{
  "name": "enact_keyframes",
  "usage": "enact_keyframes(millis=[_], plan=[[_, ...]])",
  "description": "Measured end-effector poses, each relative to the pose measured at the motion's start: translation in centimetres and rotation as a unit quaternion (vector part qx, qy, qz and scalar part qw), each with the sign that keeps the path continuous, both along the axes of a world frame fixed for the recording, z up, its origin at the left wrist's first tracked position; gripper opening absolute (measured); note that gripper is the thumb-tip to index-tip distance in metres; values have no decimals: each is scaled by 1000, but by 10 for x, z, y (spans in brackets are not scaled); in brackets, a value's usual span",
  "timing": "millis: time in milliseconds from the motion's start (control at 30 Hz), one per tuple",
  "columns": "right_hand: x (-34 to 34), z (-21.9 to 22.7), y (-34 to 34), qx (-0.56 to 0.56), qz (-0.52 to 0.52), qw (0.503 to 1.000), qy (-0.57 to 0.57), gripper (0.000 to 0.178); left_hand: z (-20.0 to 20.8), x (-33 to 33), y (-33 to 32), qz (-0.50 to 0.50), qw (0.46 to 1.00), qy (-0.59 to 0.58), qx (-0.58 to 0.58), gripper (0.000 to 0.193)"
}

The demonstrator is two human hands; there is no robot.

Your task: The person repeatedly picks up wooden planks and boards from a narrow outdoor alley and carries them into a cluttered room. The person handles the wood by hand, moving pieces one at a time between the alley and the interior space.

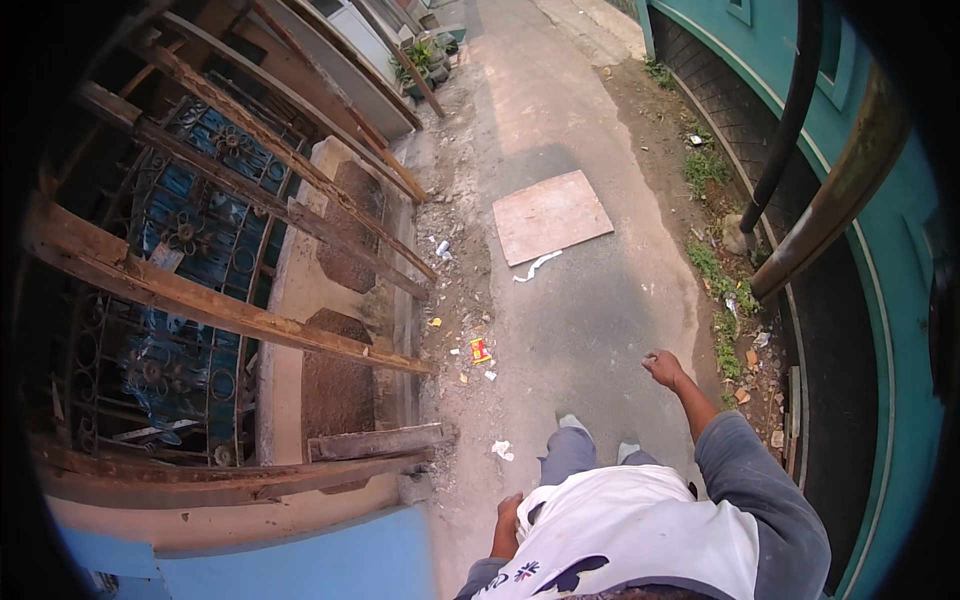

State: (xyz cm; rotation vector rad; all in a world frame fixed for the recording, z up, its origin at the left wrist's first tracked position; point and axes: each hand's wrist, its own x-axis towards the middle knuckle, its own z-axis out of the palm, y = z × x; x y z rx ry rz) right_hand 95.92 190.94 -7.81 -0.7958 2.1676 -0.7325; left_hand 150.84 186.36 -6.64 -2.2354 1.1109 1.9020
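Curled-in fingers (651,358) on right hand (664,369); can't tell on left hand (509,520). Flat on road (590,330) ahead: board (553,217), long axis seemingly crosswise, right end angled farther ahead; pale pinkish, four-cornered.

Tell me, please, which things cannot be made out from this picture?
In the head view:
Left hand: its own back hides the palm, so whether it holds anything is unclear.
Right hand: too small to tell if it holds something.
Pale board: its surface hides what is underneath.
Blue sheet: hides what is behind it.
Dark pole: upper edge cuts its top off.
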Motion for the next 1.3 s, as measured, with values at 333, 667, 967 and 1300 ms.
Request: enact_keyframes(millis=[333, 667, 967, 1300], plan=[[-24, -58, 50, 125, -170, 974, -75, 37, -25, -178, -261, -126, 992, 7, -14, 26], [-28, 29, 53, 109, -536, 800, -247, 19, 6, -454, -519, -284, 950, 87, -95, 31], [-192, -19, -61, 78, -527, 823, -195, 24, 11, -646, -492, -388, 916, 84, -67, 33], [-314, -48, -163, 91, -373, 911, -150, 35, -1, -783, -502, -388, 914, 110, -40, 31]])
